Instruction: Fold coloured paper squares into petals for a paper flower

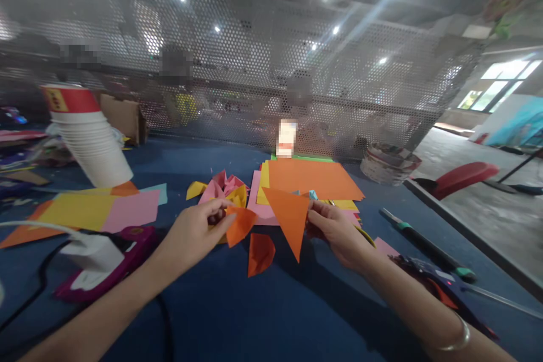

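Note:
My left hand [197, 235] pinches a small orange folded piece [241, 225] between thumb and fingers, beside a pile of pink and yellow folded pieces [224, 185]. My right hand [335, 229] is closed on the right corner of a larger orange paper triangle [288, 216], which points downward. Behind the triangle lies a stack of coloured sheets with an orange one [314, 178] on top. Another small orange-red piece [259, 254] rests on the dark blue table between my hands.
Stacked paper cups [91, 141] and a purple power strip [139, 243] with a white plug stand left. Loose sheets [80, 209] lie behind the strip. On the right are a green-black tool [428, 246], a dark glue-gun-like tool [441, 280] and a round container [390, 164]. A perforated screen [237, 68] rises behind.

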Available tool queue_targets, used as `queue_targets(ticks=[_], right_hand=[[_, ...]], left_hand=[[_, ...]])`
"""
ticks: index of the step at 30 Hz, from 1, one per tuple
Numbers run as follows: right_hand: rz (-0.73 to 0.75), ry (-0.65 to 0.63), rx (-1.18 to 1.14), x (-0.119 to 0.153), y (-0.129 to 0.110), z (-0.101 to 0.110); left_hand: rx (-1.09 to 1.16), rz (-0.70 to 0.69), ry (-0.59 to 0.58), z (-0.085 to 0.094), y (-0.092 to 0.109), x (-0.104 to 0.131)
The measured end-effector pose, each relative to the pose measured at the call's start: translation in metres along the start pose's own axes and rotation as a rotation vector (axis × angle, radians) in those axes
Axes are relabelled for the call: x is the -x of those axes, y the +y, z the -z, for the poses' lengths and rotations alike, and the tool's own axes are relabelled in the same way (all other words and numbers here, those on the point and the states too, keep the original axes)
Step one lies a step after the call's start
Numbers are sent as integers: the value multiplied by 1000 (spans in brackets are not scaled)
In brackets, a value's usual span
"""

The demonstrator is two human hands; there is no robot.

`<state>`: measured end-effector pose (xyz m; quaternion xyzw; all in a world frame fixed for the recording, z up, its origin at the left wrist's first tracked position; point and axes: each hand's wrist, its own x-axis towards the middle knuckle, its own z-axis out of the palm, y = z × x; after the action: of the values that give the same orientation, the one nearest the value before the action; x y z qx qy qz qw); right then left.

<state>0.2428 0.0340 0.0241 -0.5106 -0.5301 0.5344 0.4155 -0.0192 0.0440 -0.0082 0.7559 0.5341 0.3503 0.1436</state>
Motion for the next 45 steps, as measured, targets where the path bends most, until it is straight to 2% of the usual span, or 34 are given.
queue_targets(ticks=[4, 8, 13, 17, 22, 25, 28, 31, 34, 37, 40, 45], right_hand=[[46, 0, 19, 5, 0, 5], [74, -14, 65, 12, 1, 10], [101, -39, 131, 19, 2, 13], [139, -50, 176, 19, 5, 17], [188, -80, 270, 18, 12, 20], [228, -41, 362, 21, 17, 19], [268, 17, 459, 25, 19, 14], [294, 29, 530, 30, 18, 9], [300, 25, 573, 33, 18, 6], [282, 14, 588, 32, 20, 6], [254, 9, 608, 30, 21, 8], [226, -16, 678, 29, 24, 9]], left_hand=[[-61, -136, -6, -14, 2, 4], [-80, -286, -113, -27, 11, 8], [-119, -320, -144, -35, 20, 5], [-148, -261, -85, -27, 19, -8], [-251, -176, 78, -14, 10, -26], [-254, -210, 131, -14, 19, -22], [-151, -321, 75, -17, 39, -10], [-49, -455, -51, -20, 55, 2], [-9, -605, -150, -25, 58, 10], [6, -702, -202, -29, 54, 16], [34, -721, -242, -30, 50, 21], [73, -622, -309, -30, 40, 30]])
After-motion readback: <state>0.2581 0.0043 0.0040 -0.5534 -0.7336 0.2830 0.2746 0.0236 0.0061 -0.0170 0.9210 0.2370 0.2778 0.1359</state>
